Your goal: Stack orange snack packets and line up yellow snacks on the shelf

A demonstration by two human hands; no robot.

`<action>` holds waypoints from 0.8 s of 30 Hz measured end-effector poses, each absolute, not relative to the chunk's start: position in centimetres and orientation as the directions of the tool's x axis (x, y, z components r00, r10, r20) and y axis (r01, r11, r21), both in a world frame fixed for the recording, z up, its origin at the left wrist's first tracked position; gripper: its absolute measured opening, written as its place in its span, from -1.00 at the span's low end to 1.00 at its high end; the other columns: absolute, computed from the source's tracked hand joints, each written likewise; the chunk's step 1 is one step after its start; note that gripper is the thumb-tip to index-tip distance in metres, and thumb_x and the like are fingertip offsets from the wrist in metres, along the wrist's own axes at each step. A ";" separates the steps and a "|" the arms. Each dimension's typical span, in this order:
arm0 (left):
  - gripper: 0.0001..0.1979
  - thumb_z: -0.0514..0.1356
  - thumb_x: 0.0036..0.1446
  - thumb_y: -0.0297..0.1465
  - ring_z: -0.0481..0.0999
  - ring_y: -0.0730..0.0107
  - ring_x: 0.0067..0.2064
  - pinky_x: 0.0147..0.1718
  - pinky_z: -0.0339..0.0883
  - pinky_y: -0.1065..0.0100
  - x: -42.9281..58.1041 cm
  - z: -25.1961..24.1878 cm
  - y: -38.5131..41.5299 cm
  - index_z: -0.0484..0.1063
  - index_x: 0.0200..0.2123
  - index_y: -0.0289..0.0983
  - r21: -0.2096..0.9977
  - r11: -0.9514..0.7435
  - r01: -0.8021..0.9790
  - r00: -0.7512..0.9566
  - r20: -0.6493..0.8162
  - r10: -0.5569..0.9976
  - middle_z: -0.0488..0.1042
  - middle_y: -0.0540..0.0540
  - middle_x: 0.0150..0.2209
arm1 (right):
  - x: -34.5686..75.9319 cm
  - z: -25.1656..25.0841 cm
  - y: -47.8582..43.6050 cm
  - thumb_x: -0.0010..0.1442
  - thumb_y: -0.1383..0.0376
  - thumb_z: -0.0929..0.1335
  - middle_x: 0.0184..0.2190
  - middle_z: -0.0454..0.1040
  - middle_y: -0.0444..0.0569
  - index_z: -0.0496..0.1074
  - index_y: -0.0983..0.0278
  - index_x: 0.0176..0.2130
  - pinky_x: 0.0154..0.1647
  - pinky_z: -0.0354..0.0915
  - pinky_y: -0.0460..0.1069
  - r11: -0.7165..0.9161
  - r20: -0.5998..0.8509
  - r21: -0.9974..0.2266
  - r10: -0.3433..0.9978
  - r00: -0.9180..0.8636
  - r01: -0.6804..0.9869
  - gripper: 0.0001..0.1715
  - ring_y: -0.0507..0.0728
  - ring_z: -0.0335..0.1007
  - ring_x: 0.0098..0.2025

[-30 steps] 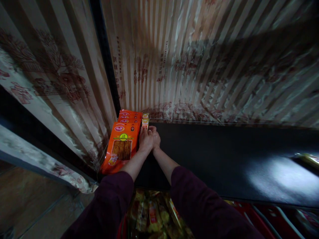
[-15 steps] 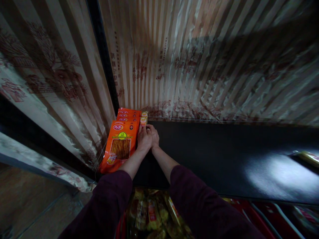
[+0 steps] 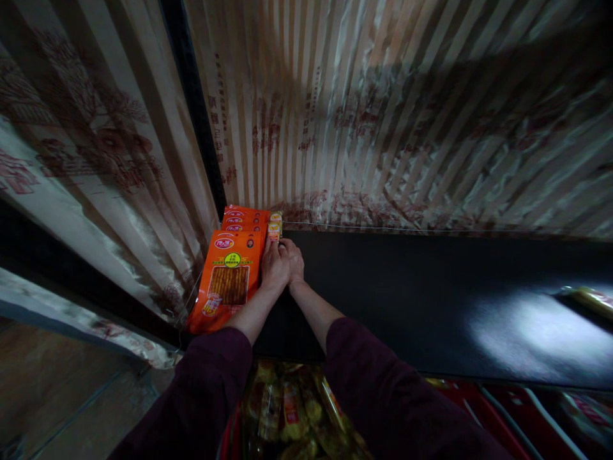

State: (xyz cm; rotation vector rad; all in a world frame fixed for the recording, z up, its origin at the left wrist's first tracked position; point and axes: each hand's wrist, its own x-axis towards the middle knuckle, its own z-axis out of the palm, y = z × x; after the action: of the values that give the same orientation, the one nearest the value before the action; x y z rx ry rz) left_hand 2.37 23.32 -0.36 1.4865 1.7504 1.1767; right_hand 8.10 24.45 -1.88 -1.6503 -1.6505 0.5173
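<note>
Both my hands meet at the far left of a dark shelf (image 3: 407, 300). My left hand (image 3: 272, 267) and my right hand (image 3: 293, 259) are closed side by side on a small yellow-orange snack pack (image 3: 274, 227) standing at the back. Just to their left stands a row of orange snack packets (image 3: 228, 281), with the front packet showing a clear window; my left hand touches its right edge. Dark purple sleeves cover both forearms.
Striped, printed paper (image 3: 383, 128) lines the wall behind the shelf and the left side. A black upright post (image 3: 191, 108) runs down to the packets. Below the shelf lie yellow snack bags (image 3: 292, 415) and red trays (image 3: 502, 409). Another yellow pack (image 3: 591, 297) lies far right.
The view has drifted slightly, so the packets and hands sit a little higher and more to the left. My hands stay closed together on the small pack.
</note>
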 end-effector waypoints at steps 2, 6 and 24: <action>-0.57 -0.05 0.16 -0.57 0.16 0.24 0.28 0.25 0.06 0.23 2.3 -0.3 23.3 0.29 0.10 -0.33 0.886 0.013 0.464 -0.230 0.107 0.967 0.28 -0.24 0.21 | 8.1 -1.8 24.4 0.24 0.33 0.18 -0.06 0.42 0.00 0.35 0.24 -0.06 0.02 0.16 -0.01 0.089 0.206 -0.724 0.974 0.091 0.684 -0.71 0.13 0.28 -0.03; -0.59 -0.05 0.17 -0.55 0.15 0.26 0.29 0.26 0.04 0.25 2.2 -0.2 23.3 0.34 0.07 -0.34 0.892 0.001 0.451 -0.212 0.106 0.971 0.33 -0.23 0.17 | 8.2 -1.7 24.4 0.26 0.32 0.17 -0.07 0.43 0.03 0.35 0.27 -0.05 0.01 0.16 -0.01 0.083 0.194 -0.713 0.978 0.081 0.697 -0.69 0.14 0.28 -0.03; -0.60 -0.08 0.18 -0.52 0.14 0.34 0.29 0.29 -0.08 0.31 2.8 -0.5 22.8 0.34 0.05 -0.39 0.875 0.011 0.483 -0.255 0.129 0.958 0.28 -0.26 0.21 | 8.1 -2.4 24.5 0.22 0.35 0.17 -0.12 0.44 0.02 0.37 0.24 -0.09 0.00 0.18 0.02 0.117 0.255 -0.731 0.961 0.110 0.673 -0.70 0.13 0.29 -0.07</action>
State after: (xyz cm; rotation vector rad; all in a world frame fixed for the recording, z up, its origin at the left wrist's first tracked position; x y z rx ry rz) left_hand 2.82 22.78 -0.48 1.4768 1.7737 1.1889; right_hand 8.08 24.48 -2.37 -1.6246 -1.6314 0.4761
